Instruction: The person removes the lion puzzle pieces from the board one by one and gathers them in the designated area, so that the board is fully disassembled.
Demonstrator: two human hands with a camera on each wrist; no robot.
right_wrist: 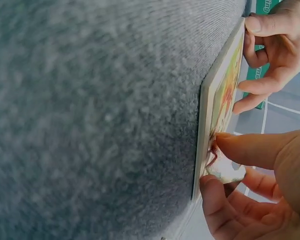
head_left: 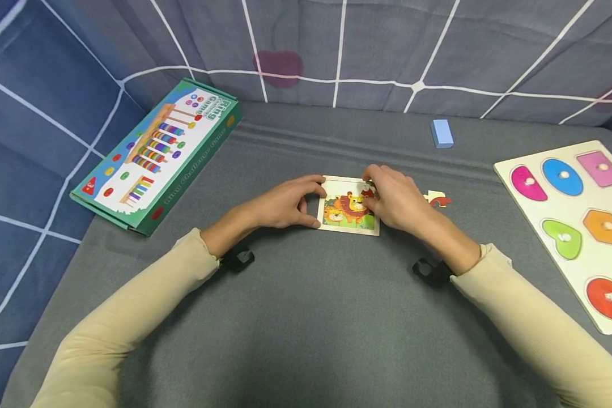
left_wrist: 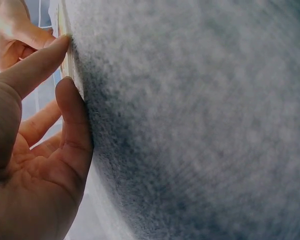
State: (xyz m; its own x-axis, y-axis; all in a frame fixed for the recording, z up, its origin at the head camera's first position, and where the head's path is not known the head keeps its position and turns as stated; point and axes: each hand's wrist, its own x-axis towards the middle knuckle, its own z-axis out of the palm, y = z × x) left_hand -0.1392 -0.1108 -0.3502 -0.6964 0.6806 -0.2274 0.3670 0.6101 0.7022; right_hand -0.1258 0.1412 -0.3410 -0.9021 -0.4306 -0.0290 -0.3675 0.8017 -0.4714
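A small wooden jigsaw puzzle board (head_left: 348, 230) with a lion picture lies flat in the middle of the grey cloth. My left hand (head_left: 288, 203) holds it at the left edge, thumb by the near corner and fingers by the far one. Over the board's right side, my right hand (head_left: 399, 197) pinches a puzzle piece (right_wrist: 226, 167) between thumb and fingers, low against the picture; whether it is seated in its gap is hidden. Just right of that hand lies a loose puzzle piece (head_left: 438, 198), cream and red.
A green game box (head_left: 158, 156) lies at the back left. A blue block (head_left: 442, 134) sits at the back right. On the right is a wooden peg puzzle (head_left: 532, 218) with coloured shapes. A grid-patterned curtain (head_left: 377, 51) closes off the back.
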